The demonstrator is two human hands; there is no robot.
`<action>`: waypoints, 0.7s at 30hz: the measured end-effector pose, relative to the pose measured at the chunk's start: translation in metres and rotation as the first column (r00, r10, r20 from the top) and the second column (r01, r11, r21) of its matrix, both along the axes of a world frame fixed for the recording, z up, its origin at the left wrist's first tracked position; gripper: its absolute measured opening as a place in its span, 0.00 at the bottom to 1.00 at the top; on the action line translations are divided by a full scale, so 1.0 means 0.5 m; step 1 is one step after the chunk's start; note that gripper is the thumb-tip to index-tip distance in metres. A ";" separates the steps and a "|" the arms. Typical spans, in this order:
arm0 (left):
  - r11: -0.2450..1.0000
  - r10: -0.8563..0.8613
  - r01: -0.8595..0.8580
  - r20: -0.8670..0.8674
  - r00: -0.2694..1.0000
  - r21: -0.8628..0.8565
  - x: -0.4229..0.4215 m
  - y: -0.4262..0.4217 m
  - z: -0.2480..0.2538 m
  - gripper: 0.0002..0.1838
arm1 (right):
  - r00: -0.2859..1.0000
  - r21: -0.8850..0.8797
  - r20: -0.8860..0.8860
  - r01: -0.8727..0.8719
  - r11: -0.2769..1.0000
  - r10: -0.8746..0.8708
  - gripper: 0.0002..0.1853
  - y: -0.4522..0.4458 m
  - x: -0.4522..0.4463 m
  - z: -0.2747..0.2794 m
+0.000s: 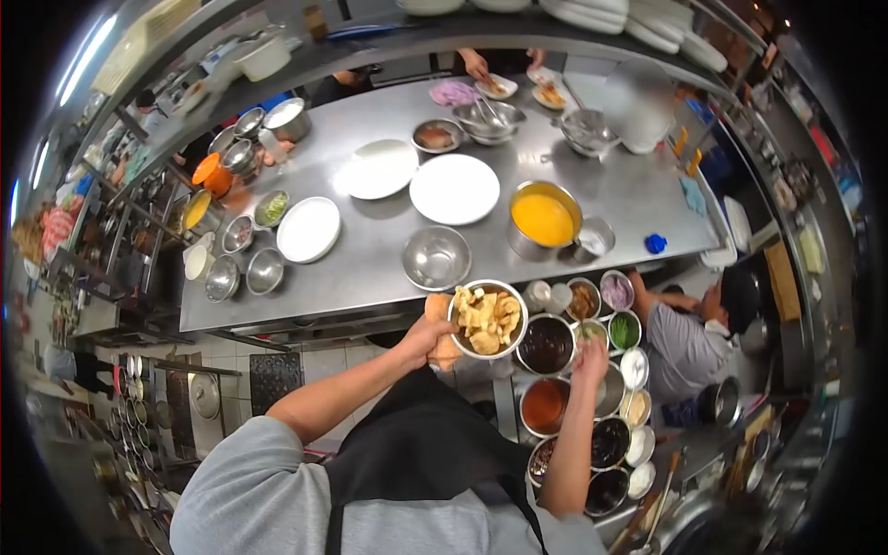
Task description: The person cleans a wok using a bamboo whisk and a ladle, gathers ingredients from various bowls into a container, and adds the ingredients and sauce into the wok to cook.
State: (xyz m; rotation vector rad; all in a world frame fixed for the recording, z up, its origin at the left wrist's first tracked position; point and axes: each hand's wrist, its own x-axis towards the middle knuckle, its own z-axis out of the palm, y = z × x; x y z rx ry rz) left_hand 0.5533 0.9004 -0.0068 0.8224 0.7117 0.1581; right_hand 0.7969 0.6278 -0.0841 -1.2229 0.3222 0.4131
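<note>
My left hand grips a metal bowl by its left side, with an orange cloth between palm and metal. Chunky golden-yellow food pieces fill the bowl. My right hand reaches over the sauce and condiment containers, its fingers drawn together at a small container with pale green contents. Whatever is between those fingers is too small to make out. Close by are a pot of dark sauce, a pot of red sauce and a container of chopped green herbs.
A steel table carries white plates, an empty metal bowl and a pot of yellow liquid. Another person's hands work at its far side. A co-worker in grey is at the right. A shelf hangs above.
</note>
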 end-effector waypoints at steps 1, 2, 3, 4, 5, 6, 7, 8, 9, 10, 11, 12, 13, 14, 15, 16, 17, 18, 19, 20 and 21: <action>1.000 0.029 -0.029 -0.019 0.999 -0.005 -0.016 0.010 0.024 0.22 | 0.999 0.041 0.003 0.035 0.999 -0.035 0.12 -0.002 -0.020 0.011; 0.998 0.054 -0.055 -0.038 0.998 -0.015 -0.035 0.023 0.039 0.22 | 0.999 -0.001 0.018 0.032 0.999 -0.032 0.11 0.019 -0.056 0.060; 0.997 0.049 -0.050 -0.028 0.998 -0.062 -0.058 0.045 0.011 0.22 | 0.999 -0.042 0.036 0.033 0.999 -0.031 0.10 0.052 -0.104 0.109; 0.994 0.110 -0.110 -0.022 0.994 -0.019 -0.072 0.052 0.032 0.22 | 0.991 -0.062 0.056 -0.114 0.992 0.118 0.10 0.075 -0.128 0.110; 0.996 0.076 -0.079 -0.072 0.995 -0.041 -0.094 0.068 0.055 0.23 | 0.971 -0.013 0.066 -0.231 0.973 0.231 0.12 0.110 -0.144 0.110; 0.998 0.055 -0.058 -0.084 0.995 -0.037 -0.115 0.090 0.053 0.24 | 0.959 -0.028 0.016 -0.282 0.959 0.283 0.13 0.159 -0.160 0.131; 0.998 0.025 -0.030 -0.093 0.995 -0.058 -0.135 0.110 0.072 0.25 | 0.935 0.020 0.010 -0.354 0.935 0.353 0.17 0.206 -0.170 0.148; 0.997 0.066 -0.069 -0.072 0.995 -0.041 -0.148 0.128 0.072 0.26 | 0.920 -0.001 0.021 -0.391 0.920 0.391 0.22 0.252 -0.169 0.122; 0.994 0.105 -0.106 -0.055 0.993 -0.026 -0.165 0.147 0.069 0.26 | 0.905 -0.022 0.037 -0.422 0.906 0.423 0.27 0.301 -0.173 0.118; 0.994 0.103 -0.104 -0.016 0.995 -0.045 -0.183 0.172 0.055 0.24 | 0.900 -0.103 0.075 -0.422 0.901 0.430 0.29 0.357 -0.169 0.090; 0.994 0.110 -0.111 -0.020 0.994 -0.022 -0.197 0.189 0.072 0.24 | 0.894 -0.183 0.109 -0.411 0.893 0.434 0.30 0.410 -0.166 0.051; 0.994 0.111 -0.111 -0.017 0.994 0.003 -0.205 0.208 0.100 0.25 | 0.882 -0.159 0.074 -0.450 0.879 0.465 0.31 0.457 -0.170 0.018; 0.993 0.114 -0.114 0.021 0.993 0.038 -0.206 0.226 0.116 0.25 | 0.870 -0.133 0.043 -0.482 0.866 0.491 0.31 0.497 -0.174 0.003; 0.995 0.101 -0.101 0.017 0.995 0.025 -0.209 0.250 0.115 0.25 | 0.859 -0.095 0.007 -0.509 0.855 0.512 0.30 0.531 -0.188 0.018; 0.996 0.085 -0.085 0.009 0.996 0.012 -0.212 0.274 0.114 0.26 | 0.847 -0.053 -0.031 -0.532 0.845 0.531 0.30 0.559 -0.207 0.031; 0.996 0.084 -0.084 0.031 0.996 -0.005 -0.210 0.293 0.114 0.26 | 0.855 -0.010 -0.005 -0.519 0.855 0.519 0.28 0.575 -0.224 0.027; 0.999 0.039 -0.039 0.030 0.999 -0.010 -0.207 0.314 0.109 0.26 | 0.870 -0.043 -0.017 -0.494 0.869 0.493 0.27 0.584 -0.242 0.023; 1.000 -0.001 0.001 0.012 1.000 0.006 -0.203 0.337 0.103 0.26 | 0.883 -0.077 -0.027 -0.468 0.880 0.468 0.25 0.590 -0.259 0.019; 0.999 -0.041 0.041 -0.006 0.999 0.025 -0.195 0.357 0.099 0.25 | 0.899 -0.175 0.049 -0.421 0.890 0.435 0.24 0.586 -0.281 0.020; 0.997 -0.074 0.074 -0.003 0.997 0.031 -0.185 0.369 0.098 0.25 | 0.890 -0.135 0.040 -0.446 0.885 0.455 0.21 0.566 -0.304 0.017; 0.992 -0.126 0.126 -0.008 0.992 0.028 -0.173 0.381 0.090 0.25 | 0.882 -0.093 0.030 -0.466 0.880 0.470 0.19 0.539 -0.331 0.012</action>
